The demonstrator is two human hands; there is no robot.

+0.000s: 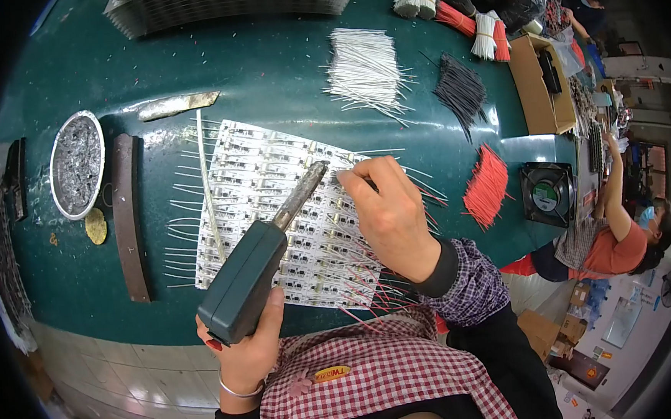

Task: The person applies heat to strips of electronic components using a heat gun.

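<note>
My left hand (247, 341) is wrapped round the handle of a dark green soldering gun (246, 272). Its metal tip points up and right over a white circuit board panel (289, 143) covered in rows of small black parts. Just right of the tip, my right hand (388, 210) is closed in a pinch at the panel's upper right part; what lies between the fingertips is too small to make out. White wires (185, 232) stick out from the panel's left edge, and red wires (362, 273) from its lower right. A pale narrow strip (208, 183) lies across the panel's left side.
White wires (364, 69), black wires (460, 90) and red wires (488, 186) lie in piles. A fan (547, 194) and cardboard box (535, 82) stand right. Left are an oval metal dish (57, 169) and a brown bar (127, 222). Other people (610, 246) work beyond.
</note>
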